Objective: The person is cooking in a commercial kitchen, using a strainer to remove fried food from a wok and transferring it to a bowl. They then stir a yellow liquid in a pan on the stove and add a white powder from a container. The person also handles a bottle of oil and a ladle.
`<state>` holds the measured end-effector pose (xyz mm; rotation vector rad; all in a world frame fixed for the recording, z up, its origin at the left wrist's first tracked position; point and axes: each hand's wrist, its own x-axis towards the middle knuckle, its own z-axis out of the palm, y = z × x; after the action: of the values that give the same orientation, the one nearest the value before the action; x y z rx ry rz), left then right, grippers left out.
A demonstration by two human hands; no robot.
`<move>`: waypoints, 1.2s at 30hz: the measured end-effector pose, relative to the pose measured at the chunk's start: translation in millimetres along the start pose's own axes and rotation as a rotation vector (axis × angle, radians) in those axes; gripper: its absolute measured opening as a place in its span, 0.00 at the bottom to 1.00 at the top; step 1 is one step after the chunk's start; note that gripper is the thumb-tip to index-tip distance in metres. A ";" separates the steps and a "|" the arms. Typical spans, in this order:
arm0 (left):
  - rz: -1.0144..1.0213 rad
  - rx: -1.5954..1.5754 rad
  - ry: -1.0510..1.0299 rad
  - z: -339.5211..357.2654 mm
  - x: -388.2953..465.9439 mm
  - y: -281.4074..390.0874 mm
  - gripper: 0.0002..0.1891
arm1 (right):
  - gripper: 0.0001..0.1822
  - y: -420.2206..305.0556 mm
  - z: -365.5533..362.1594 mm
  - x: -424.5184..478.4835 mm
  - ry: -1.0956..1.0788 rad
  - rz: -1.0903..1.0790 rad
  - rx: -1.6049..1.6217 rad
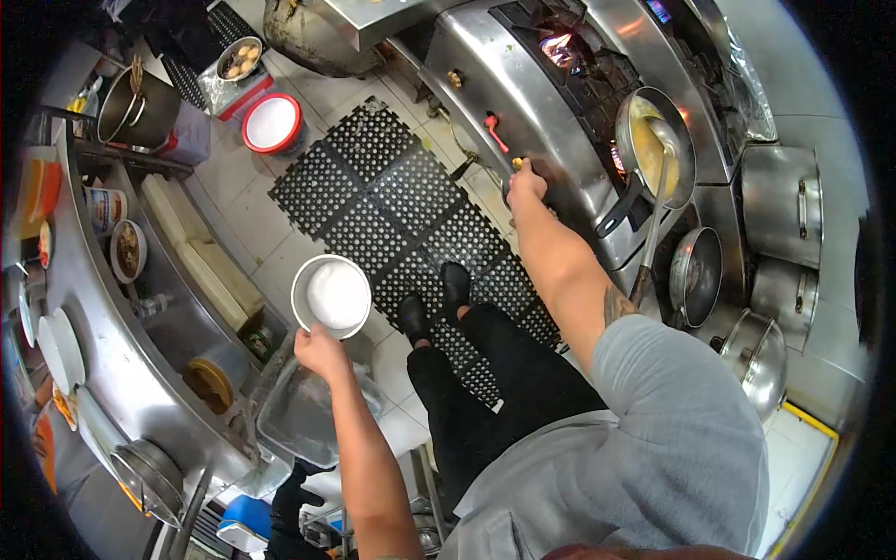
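My left hand grips the rim of a round container with white contents, held above the floor. My right hand reaches to the stove front, its fingers at a yellowish control knob. A red-handled knob sits farther along that same panel. On the burner beside it rests a frying pan holding a yellow liquid. A long-handled ladle lies in this pan, and the pan's black handle points toward me. Flame shows beside the pan.
Perforated black rubber mats cover the floor under my feet. To the left runs a steel counter with shelves. A red-rimmed bucket stands on the tiles. Another pan and steel pots are at right. A black-gloved hand appears below.
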<state>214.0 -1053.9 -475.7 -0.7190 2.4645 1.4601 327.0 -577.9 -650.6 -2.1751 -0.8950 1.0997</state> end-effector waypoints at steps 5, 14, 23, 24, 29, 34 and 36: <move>0.118 -0.060 -0.063 -2.0 5.3 2.1 0.06 | 0.27 -1.4 -3.7 -1.8 0.071 0.000 0.036; -0.005 -0.171 -0.049 -10.0 6.8 9.0 0.05 | 0.26 -6.9 -8.0 -17.0 0.061 0.078 0.138; -0.044 -0.281 0.004 -5.0 3.0 27.1 0.03 | 0.20 -16.5 -15.5 -45.5 0.033 0.066 0.250; -0.046 -0.295 0.028 -3.6 1.2 31.2 0.03 | 0.20 -18.3 -17.8 -48.9 0.016 0.065 0.263; -0.003 -0.329 0.011 -2.2 2.9 35.2 0.05 | 0.22 -16.0 -14.0 -41.7 0.030 0.072 0.301; 0.014 -0.277 0.008 -10.2 8.7 19.8 0.05 | 0.25 6.1 -28.3 -51.1 -0.034 -0.005 0.041; 0.002 -0.282 0.019 -11.5 -12.7 42.8 0.06 | 0.22 66.4 -46.1 -57.9 -0.267 -0.146 0.091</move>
<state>204.8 -1042.9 -431.9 -0.7824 2.2967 1.8314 360.7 -671.4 -645.6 -1.8857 -1.0783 1.3493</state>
